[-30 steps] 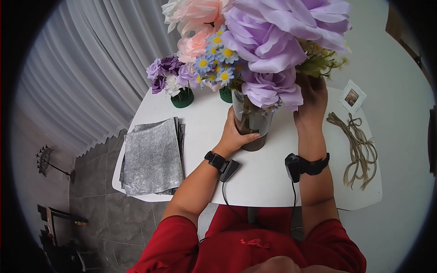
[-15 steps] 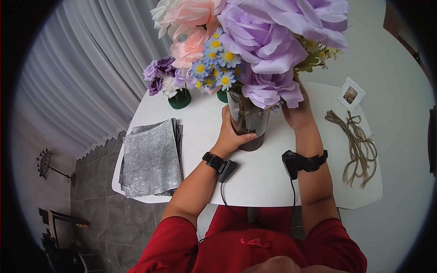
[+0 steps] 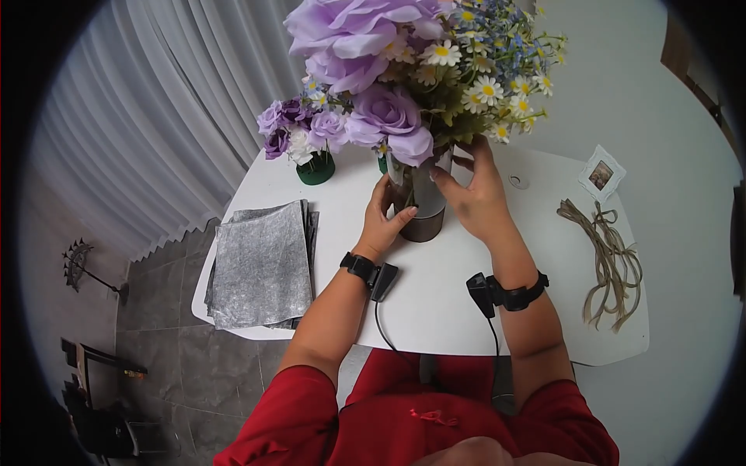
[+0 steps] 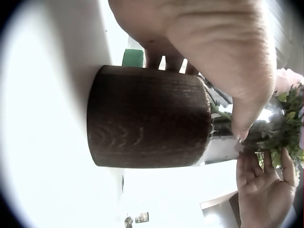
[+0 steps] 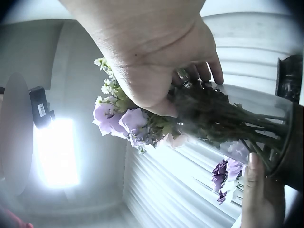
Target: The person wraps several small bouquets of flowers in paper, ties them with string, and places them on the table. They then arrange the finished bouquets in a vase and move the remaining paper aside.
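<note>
A clear glass vase (image 3: 426,196) with a dark brown, wood-grained base (image 4: 149,118) stands on the white table in front of me. It holds a large artificial bouquet of lilac roses (image 3: 388,120), white daisies (image 3: 488,91) and small blue flowers. My left hand (image 3: 382,225) grips the lower left side of the vase, thumb across the near face. Around the upper glass, on the right, my right hand (image 3: 480,200) holds with thumb in front and fingers bent behind. Dark stems (image 5: 228,118) show through the glass in the right wrist view.
Grey felt-like sheets (image 3: 260,264) lie stacked at the left. Behind them stands a small purple and white flower arrangement in a green base (image 3: 316,169). A white picture frame (image 3: 602,174) and a bundle of beige cords (image 3: 604,264) are at the right, with a small round item (image 3: 518,181) nearer the vase.
The bouquet and vase have turned: lilac roses have swung left and daisies face me at the right. My right hand has come out from behind the flowers onto the upper glass.
</note>
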Action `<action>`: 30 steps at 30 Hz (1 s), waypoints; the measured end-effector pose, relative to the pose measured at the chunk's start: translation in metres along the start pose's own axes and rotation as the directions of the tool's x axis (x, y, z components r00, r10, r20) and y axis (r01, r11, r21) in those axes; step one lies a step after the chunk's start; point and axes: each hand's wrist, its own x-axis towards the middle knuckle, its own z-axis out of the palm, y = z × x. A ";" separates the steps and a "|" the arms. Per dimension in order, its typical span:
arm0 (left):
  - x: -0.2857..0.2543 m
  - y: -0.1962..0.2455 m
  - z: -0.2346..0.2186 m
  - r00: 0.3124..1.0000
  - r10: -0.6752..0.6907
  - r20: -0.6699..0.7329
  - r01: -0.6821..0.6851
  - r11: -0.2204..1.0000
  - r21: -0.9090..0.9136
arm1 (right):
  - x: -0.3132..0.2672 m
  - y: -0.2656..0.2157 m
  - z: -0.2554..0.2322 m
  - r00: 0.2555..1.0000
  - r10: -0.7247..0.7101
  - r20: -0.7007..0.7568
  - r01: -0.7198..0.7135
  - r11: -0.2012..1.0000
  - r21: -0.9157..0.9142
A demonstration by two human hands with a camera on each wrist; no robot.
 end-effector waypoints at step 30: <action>0.002 0.023 0.019 1.000 0.030 0.000 -0.030 0.994 0.105 | -0.007 -0.028 0.002 0.982 -0.182 -0.043 0.166 0.955 -0.244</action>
